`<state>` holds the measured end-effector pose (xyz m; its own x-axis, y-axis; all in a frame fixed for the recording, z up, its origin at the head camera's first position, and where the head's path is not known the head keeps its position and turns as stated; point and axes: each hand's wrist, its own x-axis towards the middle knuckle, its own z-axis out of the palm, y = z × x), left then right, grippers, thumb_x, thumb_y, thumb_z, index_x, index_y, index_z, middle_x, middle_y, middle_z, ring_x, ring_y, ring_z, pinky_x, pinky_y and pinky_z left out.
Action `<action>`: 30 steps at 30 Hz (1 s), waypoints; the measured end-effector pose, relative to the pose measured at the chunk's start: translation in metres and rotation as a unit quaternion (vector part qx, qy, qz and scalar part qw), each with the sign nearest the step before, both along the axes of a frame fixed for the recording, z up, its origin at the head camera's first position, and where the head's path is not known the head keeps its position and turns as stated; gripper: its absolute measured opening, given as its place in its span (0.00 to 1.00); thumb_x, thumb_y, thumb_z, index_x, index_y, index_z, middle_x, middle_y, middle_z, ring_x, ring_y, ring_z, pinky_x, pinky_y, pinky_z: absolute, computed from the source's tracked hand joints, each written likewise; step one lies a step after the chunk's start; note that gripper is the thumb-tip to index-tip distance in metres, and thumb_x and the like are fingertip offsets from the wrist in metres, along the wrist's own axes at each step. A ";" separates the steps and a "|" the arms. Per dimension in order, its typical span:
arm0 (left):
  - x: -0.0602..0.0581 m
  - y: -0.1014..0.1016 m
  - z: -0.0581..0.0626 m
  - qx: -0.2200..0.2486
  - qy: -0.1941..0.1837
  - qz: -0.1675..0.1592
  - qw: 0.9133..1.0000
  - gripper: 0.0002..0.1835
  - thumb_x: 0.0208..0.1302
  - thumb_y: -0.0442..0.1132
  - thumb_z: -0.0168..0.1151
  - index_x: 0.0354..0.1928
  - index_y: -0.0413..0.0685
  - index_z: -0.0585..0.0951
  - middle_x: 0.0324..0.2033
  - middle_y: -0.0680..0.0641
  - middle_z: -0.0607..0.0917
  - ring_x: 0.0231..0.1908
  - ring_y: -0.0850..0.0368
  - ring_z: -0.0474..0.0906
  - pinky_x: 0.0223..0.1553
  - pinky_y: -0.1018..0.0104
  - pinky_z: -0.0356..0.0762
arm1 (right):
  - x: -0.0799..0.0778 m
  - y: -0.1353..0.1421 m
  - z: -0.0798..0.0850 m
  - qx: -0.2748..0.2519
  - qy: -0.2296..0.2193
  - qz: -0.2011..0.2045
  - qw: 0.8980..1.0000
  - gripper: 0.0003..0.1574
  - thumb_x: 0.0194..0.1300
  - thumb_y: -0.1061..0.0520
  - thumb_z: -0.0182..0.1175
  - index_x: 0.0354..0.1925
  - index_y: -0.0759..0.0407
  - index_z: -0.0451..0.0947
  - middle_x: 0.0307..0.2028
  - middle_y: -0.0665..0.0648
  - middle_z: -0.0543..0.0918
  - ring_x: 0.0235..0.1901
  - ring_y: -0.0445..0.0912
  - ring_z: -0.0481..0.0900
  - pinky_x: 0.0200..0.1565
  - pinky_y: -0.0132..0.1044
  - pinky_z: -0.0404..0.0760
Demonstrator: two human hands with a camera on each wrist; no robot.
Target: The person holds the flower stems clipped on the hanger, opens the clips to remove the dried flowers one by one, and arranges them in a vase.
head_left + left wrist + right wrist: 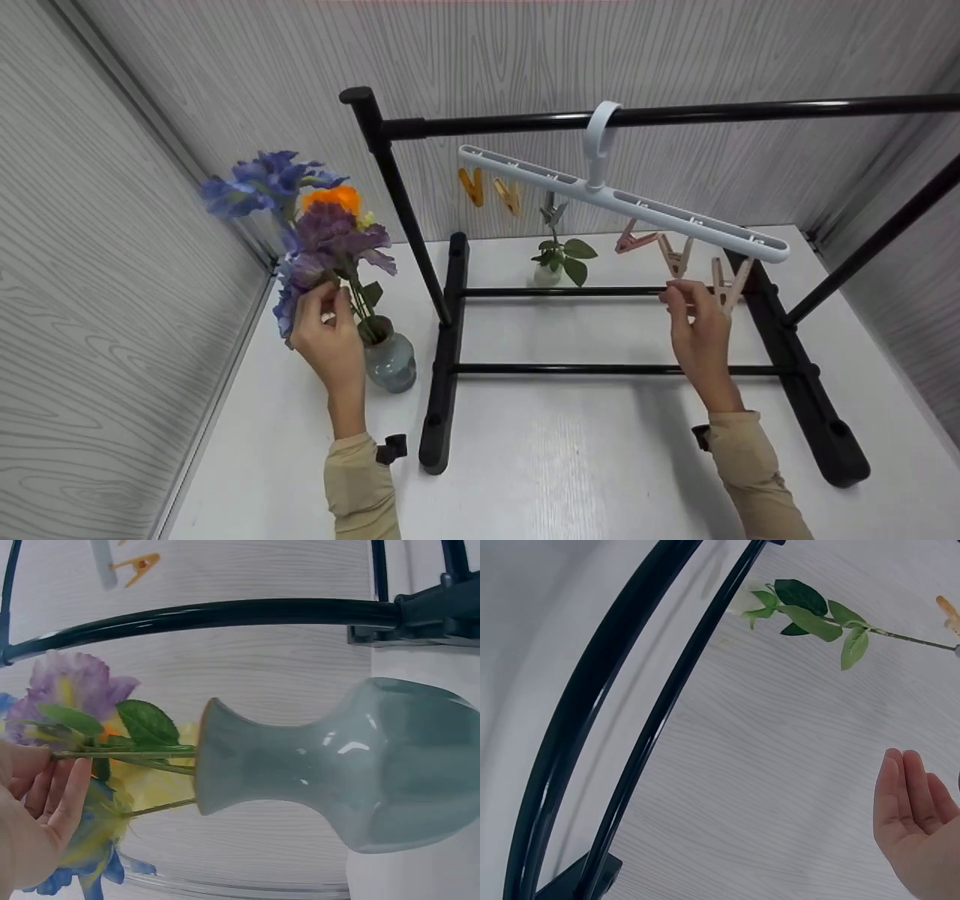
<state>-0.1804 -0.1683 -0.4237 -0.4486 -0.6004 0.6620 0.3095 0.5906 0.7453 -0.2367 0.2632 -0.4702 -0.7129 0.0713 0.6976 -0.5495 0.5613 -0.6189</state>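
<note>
My left hand [330, 341] pinches the stem of a purple artificial flower [334, 234], just below its bloom. In the left wrist view that stem [142, 754] still runs into the mouth of a blue-grey ceramic vase [277, 765]. Blue flowers [259, 184] and an orange flower [332, 199] crowd round the same bunch. My right hand [703, 341] is raised with its fingers loosely bent and nothing in them, beside a pale pink clothespin [725, 285] on a white hanger [664, 219]. A white rose with green leaves [810, 621] hangs head down from the hanger's grey clothespin [553, 214].
The hanger hooks over the top bar [495, 124] of a black rack, whose foot [442, 390] stands right of the vase. Yellow clothespins [472, 187] and pinkish ones [636, 238] dangle from the hanger. Grey wood-grain walls [150, 315] enclose the white table [540, 465].
</note>
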 end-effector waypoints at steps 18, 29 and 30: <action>0.001 -0.003 -0.039 -0.011 -0.135 0.007 0.991 0.03 0.67 0.28 0.65 0.39 0.32 0.83 0.30 0.37 0.85 0.33 0.46 0.82 0.35 0.68 0.77 | -0.005 -0.023 0.002 -0.014 -0.089 0.051 0.995 0.09 0.75 0.65 0.60 0.47 0.73 0.81 0.36 0.63 0.87 0.38 0.46 0.84 0.42 0.20 0.76; 0.012 0.001 -0.042 -0.104 -0.204 0.060 0.971 0.11 0.74 0.36 0.61 0.39 0.32 0.85 0.33 0.36 0.88 0.35 0.35 0.81 0.42 0.40 0.79 | -0.032 -0.075 0.004 -0.056 -0.192 0.118 0.973 0.16 0.74 0.62 0.63 0.55 0.71 0.77 0.48 0.66 0.85 0.51 0.58 0.84 0.51 0.35 0.81; 0.013 0.001 -0.042 -0.104 -0.204 0.066 0.971 0.12 0.74 0.36 0.61 0.39 0.31 0.85 0.33 0.36 0.88 0.35 0.34 0.81 0.42 0.40 0.79 | -0.034 -0.081 0.004 -0.061 -0.195 0.128 0.970 0.18 0.74 0.62 0.63 0.57 0.71 0.76 0.51 0.67 0.85 0.53 0.58 0.84 0.53 0.38 0.81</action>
<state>-0.1678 -0.1675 -0.4658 -0.6278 -0.5417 0.5590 -0.0741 0.7565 0.6498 -0.2708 0.1819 -0.4663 -0.9263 -0.0776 0.3686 -0.3717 0.3465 -0.8612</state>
